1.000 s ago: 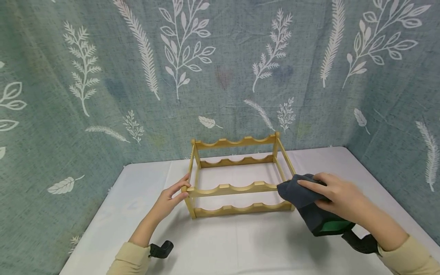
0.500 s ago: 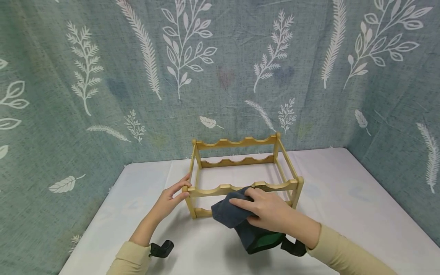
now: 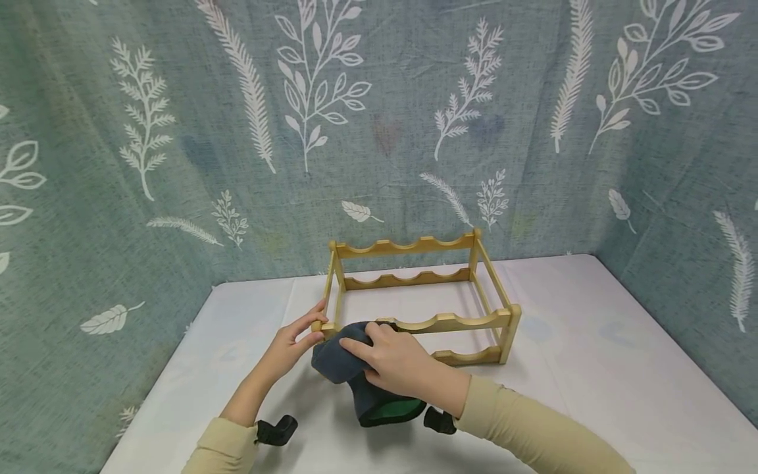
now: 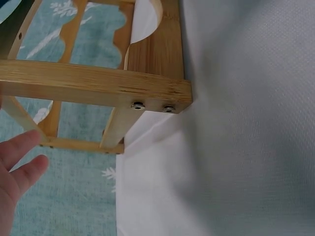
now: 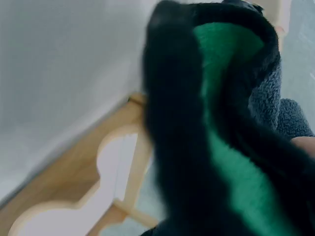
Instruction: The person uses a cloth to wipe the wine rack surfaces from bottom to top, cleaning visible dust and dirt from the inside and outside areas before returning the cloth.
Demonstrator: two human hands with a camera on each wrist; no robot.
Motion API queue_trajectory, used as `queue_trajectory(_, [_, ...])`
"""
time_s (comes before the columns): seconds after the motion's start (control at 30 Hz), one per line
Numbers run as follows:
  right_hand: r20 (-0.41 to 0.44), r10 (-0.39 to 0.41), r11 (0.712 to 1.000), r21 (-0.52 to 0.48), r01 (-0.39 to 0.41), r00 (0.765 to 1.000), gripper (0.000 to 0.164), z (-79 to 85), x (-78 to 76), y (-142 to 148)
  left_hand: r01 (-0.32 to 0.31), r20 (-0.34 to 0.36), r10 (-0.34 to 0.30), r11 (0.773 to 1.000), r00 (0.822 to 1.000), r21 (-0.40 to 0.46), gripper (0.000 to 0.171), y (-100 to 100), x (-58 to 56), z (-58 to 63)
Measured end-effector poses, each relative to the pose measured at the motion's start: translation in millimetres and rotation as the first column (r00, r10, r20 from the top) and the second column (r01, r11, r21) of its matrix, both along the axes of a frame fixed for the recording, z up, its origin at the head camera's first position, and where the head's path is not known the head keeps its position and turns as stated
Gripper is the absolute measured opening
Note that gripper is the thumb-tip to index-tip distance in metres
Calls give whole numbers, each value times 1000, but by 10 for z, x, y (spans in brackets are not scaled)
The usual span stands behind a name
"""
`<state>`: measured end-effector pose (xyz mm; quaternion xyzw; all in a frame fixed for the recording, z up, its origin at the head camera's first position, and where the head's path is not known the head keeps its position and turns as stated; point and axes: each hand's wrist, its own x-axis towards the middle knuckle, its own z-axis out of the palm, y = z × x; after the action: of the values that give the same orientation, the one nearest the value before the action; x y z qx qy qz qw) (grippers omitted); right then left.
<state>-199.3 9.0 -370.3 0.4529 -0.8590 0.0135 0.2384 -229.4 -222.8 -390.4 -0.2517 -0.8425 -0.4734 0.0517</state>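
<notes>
We note a dark blue fleecy cloth (image 3: 339, 361) at the wooden wine rack (image 3: 453, 322), across the left part of its upper front rail; any contact is hidden underneath. Its loose end hangs out in front of the rack, green inside (image 3: 393, 409). Right hand (image 3: 399, 361): grip closed from above on a bunched fold, thumb to one side. Left hand (image 3: 290, 345): grip round the rack's front left top corner, closed only to the width of the wood. The rack stands upright on the white-covered worktop (image 3: 574, 368); a leaf-patterned curtain (image 3: 391, 151) hangs behind it. Handling, as we judge it: cloth light, soft and limp, not fragile, best taken by a gathered fold, as here. Rack stiff, probably light, its smooth wood apt to slide under a push, so we would steady it at a corner post.
</notes>
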Motion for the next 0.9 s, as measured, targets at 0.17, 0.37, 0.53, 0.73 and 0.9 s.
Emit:
queue_trajectory(0.17, [-77,-17,1000,-9,17,997,53,-69,-13,-191,-8,21,8,1000,1000,6,19,2,1,-7])
queue_trajectory(0.37, [-62,-65,997,-48,62,996,50,-103,-27,-124,-5,24,5,1000,1000,0,17,-54,-89,-124])
queue_trajectory(0.53, [-33,-103,992,-75,100,994,50,-64,-7,162,27,-21,-28,999,999,-34,19,-108,-163,-213])
queue_trajectory(0.73, [-29,-185,982,-35,184,982,53,-42,46,594,30,-21,-31,999,999,-42,18,-112,-172,-228])
queue_trajectory(0.9, [-55,-240,970,-52,237,969,55,-118,100,980,25,-29,-26,999,999,-42,18,-102,-165,-218])
